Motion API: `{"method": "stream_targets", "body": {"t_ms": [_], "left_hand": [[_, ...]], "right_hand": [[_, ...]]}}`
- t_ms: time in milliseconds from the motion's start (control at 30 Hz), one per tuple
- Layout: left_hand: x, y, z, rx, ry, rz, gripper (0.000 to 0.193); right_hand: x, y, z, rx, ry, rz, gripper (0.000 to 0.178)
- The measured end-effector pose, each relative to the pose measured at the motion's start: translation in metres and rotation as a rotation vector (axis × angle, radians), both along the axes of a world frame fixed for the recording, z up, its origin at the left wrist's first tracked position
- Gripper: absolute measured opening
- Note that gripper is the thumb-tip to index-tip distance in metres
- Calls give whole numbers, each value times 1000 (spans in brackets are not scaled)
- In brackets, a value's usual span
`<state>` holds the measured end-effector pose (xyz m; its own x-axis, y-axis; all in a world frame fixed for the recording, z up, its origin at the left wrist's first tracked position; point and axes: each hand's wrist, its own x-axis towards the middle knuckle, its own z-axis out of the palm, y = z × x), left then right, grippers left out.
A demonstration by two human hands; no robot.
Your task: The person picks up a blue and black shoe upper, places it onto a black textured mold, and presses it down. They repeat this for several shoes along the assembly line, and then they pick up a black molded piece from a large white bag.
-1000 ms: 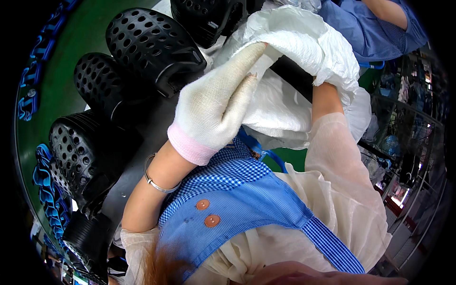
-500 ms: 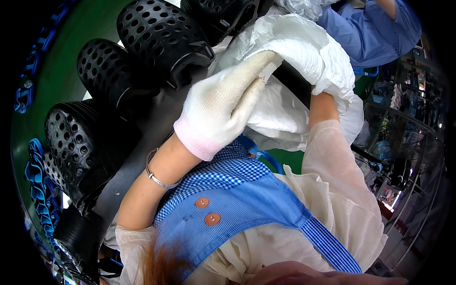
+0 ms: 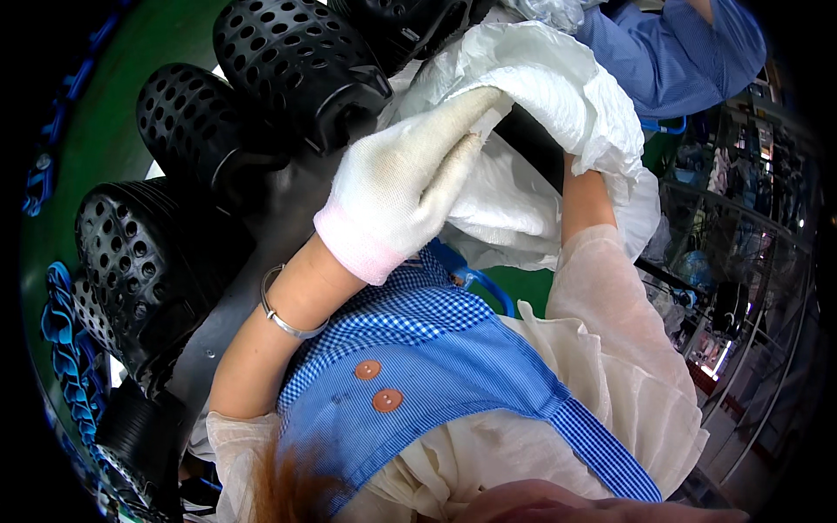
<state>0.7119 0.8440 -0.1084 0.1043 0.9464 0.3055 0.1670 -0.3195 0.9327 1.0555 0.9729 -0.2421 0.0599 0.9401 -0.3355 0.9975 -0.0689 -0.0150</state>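
My left hand (image 3: 388, 179), in a white knit glove with a pink cuff, pinches the near rim of a large white woven sack (image 3: 575, 96). Its fingers lie together along the sack's edge. Bare at the wrist, my right hand (image 3: 586, 193) reaches into the mouth of the sack, where its fingers are hidden. Inside the opening, a black thing (image 3: 530, 144) shows beside that wrist; I cannot tell whether the right hand holds it. Close on the left stand several black rounded plastic pieces (image 3: 283, 65) with rows of round holes.
The black pieces rest along a grey metal surface (image 3: 205, 349). Blue straps (image 3: 70, 349) hang at the far left. At the upper right is another person's blue-striped clothing (image 3: 680, 61). Wire shelving (image 3: 741, 227) with goods stands on the right, and a blue curved tube (image 3: 488, 288) lies below the sack.
The view has shifted slightly. My left hand stays at the sack's rim and my right hand stays inside; both have barely moved.
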Motion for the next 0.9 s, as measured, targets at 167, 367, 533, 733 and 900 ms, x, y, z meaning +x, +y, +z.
{"method": "stream_targets", "body": {"t_ms": [167,367,533,733,900], "left_hand": [[2,0,0,24,-38,-4,30],[2,1,-2,39,-65,-1,29],[-4,1,5,-58,18,-97,35],[-2,-2,-1,-94,-5,-33,29],[0,5,-11,-62,31,39,30]], "right_hand": [[-1,-7,5,-1,13,7,44],[-2,-14,5,-6,17,5,45],[-7,-20,9,-3,35,9,46],[-16,-39,27,-18,130,45,47],[-35,-59,75,-27,333,80,48]]}}
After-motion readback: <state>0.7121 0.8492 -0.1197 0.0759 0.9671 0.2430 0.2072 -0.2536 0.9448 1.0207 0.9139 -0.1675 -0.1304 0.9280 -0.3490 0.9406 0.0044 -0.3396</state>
